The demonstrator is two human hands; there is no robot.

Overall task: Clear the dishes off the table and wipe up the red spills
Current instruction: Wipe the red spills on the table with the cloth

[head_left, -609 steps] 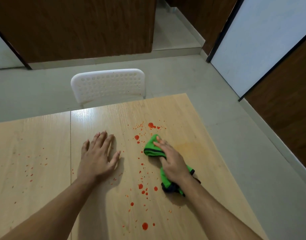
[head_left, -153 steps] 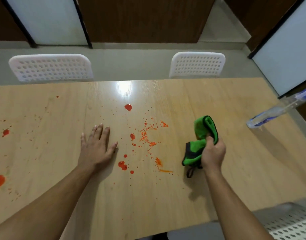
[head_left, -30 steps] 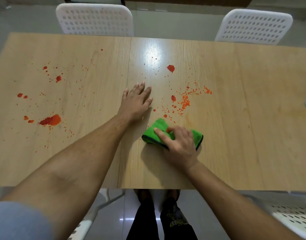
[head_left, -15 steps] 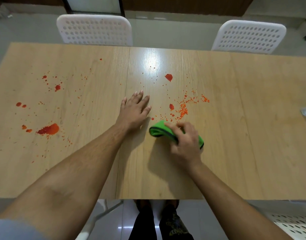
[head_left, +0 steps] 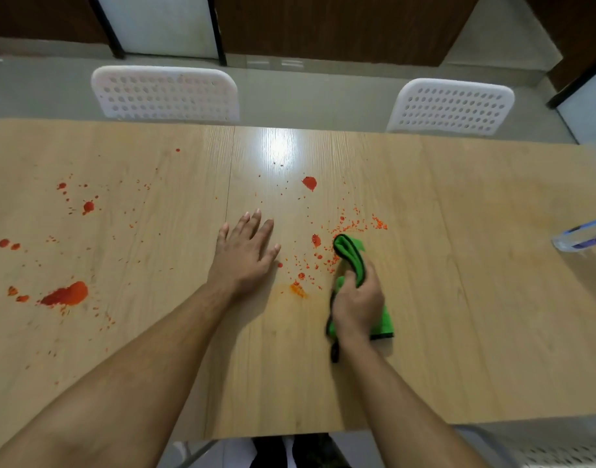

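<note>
Gripping green cloth [head_left: 350, 252], right hand [head_left: 356, 303] beside red spills [head_left: 327, 255].

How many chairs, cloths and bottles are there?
White chairs: 2
Green cloth: 1
Plastic bottle: 1
Total: 4
</note>
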